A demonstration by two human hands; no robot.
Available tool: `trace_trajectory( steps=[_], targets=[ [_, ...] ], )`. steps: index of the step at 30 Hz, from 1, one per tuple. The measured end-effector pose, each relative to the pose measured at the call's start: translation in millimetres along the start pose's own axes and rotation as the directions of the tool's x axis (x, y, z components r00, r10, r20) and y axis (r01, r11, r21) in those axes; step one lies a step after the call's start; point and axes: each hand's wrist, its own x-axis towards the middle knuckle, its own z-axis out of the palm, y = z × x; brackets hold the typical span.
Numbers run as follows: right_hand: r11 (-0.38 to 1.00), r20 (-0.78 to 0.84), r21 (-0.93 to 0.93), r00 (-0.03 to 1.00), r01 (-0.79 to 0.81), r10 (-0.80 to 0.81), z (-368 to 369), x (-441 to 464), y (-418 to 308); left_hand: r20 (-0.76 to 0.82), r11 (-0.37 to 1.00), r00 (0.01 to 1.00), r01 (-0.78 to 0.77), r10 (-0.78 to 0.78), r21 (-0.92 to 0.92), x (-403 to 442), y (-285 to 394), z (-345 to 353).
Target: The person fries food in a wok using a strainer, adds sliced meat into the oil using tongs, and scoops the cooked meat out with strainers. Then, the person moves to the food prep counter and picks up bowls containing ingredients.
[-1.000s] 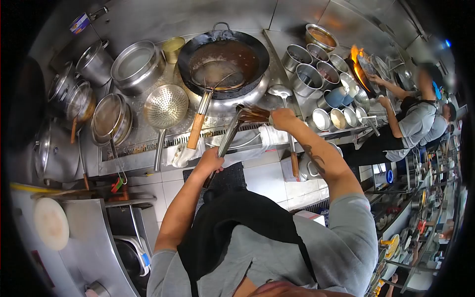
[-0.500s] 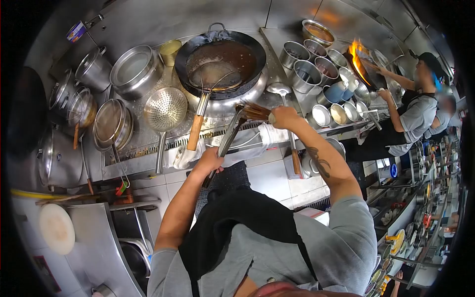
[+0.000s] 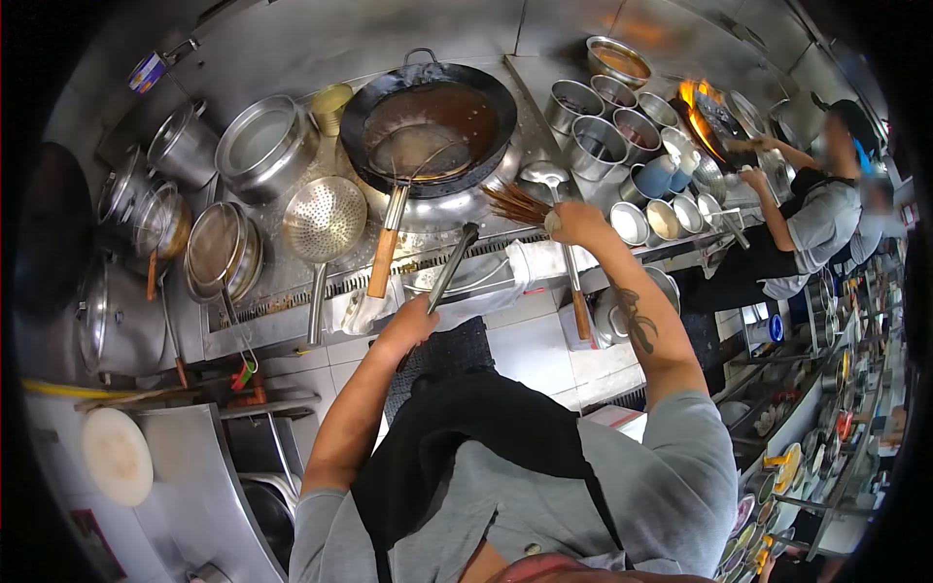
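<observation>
My left hand [image 3: 412, 323] is closed round long metal tongs [image 3: 453, 262] with dark tips, their arms pressed together and pointing up toward the stove edge. A bamboo wok brush [image 3: 518, 206] is gripped in my right hand [image 3: 580, 224], its brown bristles pointing left. The brush and the tong tips are apart. Just beside and partly behind my right hand lies a ladle [image 3: 545, 175] with a wooden handle end. Beyond both hands, a black wok [image 3: 498, 109] of brown liquid holds a wood-handled strainer [image 3: 389, 228] resting across its near rim.
Left of the wok stand a perforated skimmer [image 3: 325, 220] and a steel pot [image 3: 260, 141]. Several metal canisters [image 3: 595, 146] are on the right, with squeeze bottles [image 3: 658, 176]. Farther right, a co-worker [image 3: 816, 209] handles a flaming wok [image 3: 702, 126].
The tongs and the brush have moved apart; earlier they met. The tong arms have come together. My right hand has shifted slightly right with the brush.
</observation>
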Motion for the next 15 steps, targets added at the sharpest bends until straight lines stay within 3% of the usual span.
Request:
trace_trajectory(
  steps=[1,6,9,12,15],
  targets=[
    [0.999,-0.007,0.016,0.999,0.035,-0.035,-7.8,-7.1,-2.3,-0.029,0.992,0.999,-0.024,0.028,0.122,-2.1,1.7,1.6],
    [0.987,0.061,0.091,0.988,0.134,-0.14,15.7,-3.9,-16.2,-0.088,0.981,0.99,-0.089,0.106,0.171,0.4,-9.3,14.4],
    [0.997,0.078,0.03,0.994,0.069,-0.071,30.8,2.3,-19.6,-0.095,0.972,0.987,-0.111,0.133,0.208,-3.5,-12.4,14.5],
    [0.994,-0.013,0.097,0.999,0.048,-0.047,28.4,2.2,-20.4,-0.135,0.969,0.98,-0.116,0.148,0.22,-2.4,-15.0,16.2],
    [0.97,0.031,0.12,0.976,0.212,-0.217,24.2,-5.8,-31.4,-0.139,0.964,0.977,-0.127,0.162,0.234,-2.0,-14.7,18.0]
  ],
)
